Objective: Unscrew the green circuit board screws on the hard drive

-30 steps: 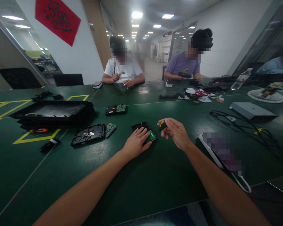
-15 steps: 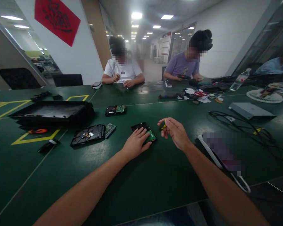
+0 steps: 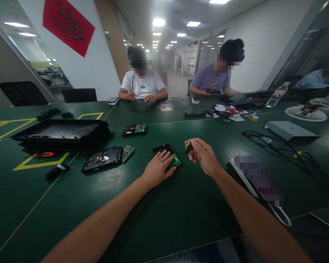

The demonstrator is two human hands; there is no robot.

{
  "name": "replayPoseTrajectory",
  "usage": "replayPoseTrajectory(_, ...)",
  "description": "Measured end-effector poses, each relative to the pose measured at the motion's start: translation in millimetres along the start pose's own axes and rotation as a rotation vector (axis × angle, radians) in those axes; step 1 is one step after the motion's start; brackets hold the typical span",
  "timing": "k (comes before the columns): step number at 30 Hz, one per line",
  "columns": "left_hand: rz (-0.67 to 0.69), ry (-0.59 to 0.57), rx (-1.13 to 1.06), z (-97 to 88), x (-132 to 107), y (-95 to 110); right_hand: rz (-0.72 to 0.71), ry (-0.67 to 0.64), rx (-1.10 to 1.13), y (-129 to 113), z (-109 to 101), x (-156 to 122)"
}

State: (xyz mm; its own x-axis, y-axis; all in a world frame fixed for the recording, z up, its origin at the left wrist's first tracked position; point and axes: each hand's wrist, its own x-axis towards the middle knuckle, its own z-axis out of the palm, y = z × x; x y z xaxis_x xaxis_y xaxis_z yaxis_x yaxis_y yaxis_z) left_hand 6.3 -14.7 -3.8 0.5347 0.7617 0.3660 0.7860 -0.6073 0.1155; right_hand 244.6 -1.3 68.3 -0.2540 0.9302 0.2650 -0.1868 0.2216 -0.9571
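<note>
A hard drive [image 3: 162,149] with a green circuit board [image 3: 175,160] lies on the green table. My left hand [image 3: 160,164] rests flat across it, fingers stretched out and the thumb by its near edge, covering part of it. Just to the right, my right hand [image 3: 203,153] is closed around the black and yellow handle of a screwdriver [image 3: 189,147], held above the table and apart from the drive. Its shaft cannot be made out. Left of my left hand lie another hard drive [image 3: 102,159] and a loose circuit board [image 3: 128,153].
Farther back is a third drive [image 3: 134,130]. A large black tray [image 3: 60,131] stands at left. To the right are a phone [image 3: 259,180], black cables [image 3: 279,146] and a grey metal box [image 3: 292,130]. Two people [image 3: 142,84] work across the table; another sits far right.
My right hand has turned the screwdriver slightly, and more of its handle shows. The left hand stays on the drive. The view has shifted a little.
</note>
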Motion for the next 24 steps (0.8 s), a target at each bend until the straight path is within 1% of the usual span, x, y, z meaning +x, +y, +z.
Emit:
replayPoseTrajectory(8, -0.003, 0.006, -0.003, 1.1, 0.1, 0.3, 0.006, -0.019, 0.064, -1.5, 2.2, 0.0)
replayPoseTrajectory(14, -0.015, 0.001, -0.003, 1.3, -0.1, 0.6, 0.004, 0.015, 0.017, 0.9, 0.4, 1.0)
replayPoseTrajectory(18, -0.012, -0.016, 0.001, -0.4, 0.5, 1.1, -0.008, 0.009, 0.009, -1.7, 2.6, 0.1)
replayPoseTrajectory(24, -0.021, -0.012, -0.004, -2.6, 0.8, 2.2, -0.018, -0.023, 0.065, -1.7, 2.7, 0.5)
